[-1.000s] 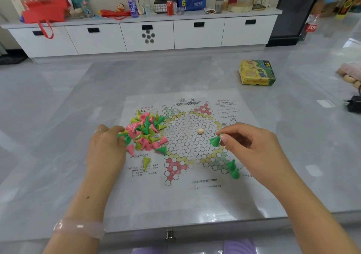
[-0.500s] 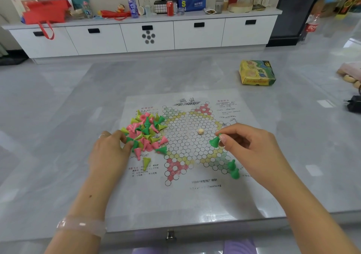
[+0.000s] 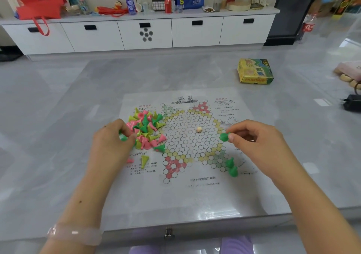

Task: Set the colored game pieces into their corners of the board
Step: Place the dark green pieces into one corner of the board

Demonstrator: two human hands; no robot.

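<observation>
A pale bracelet (image 3: 75, 233) circles the left wrist at the table's (image 3: 48, 156) near edge; beyond it a paper board (image 3: 195, 195) lies flat, printed with a star of small circles whose corners are tinted pink, green and yellow; two green pieces (image 3: 231, 167) stand upright, just beside each other, at the near-right green corner; a lone yellow piece (image 3: 144, 161) and a lone pink piece (image 3: 130, 160) lie toppled on the sheet near the left hand (image 3: 112, 142); that hand, which sat further from the heap a second ago, now has its fingers curled into the near-left edge of the pile (image 3: 146, 131), pinching what looks like a green cone (image 3: 123, 137), partly hidden; the pile is a jumble of several dozen small cones, pink, green and yellow, too tangled to count, covering the board's left point; the right hand (image 3: 256, 142) holds one green piece (image 3: 224, 137) pinched between thumb and fingertip above the board's right point, much as before; one small cream bead (image 3: 199, 129) rests at the board's centre; farther off sits one yellow-green box (image 3: 255, 71), and beyond it a white cabinet (image 3: 146, 32) with five drawers.
</observation>
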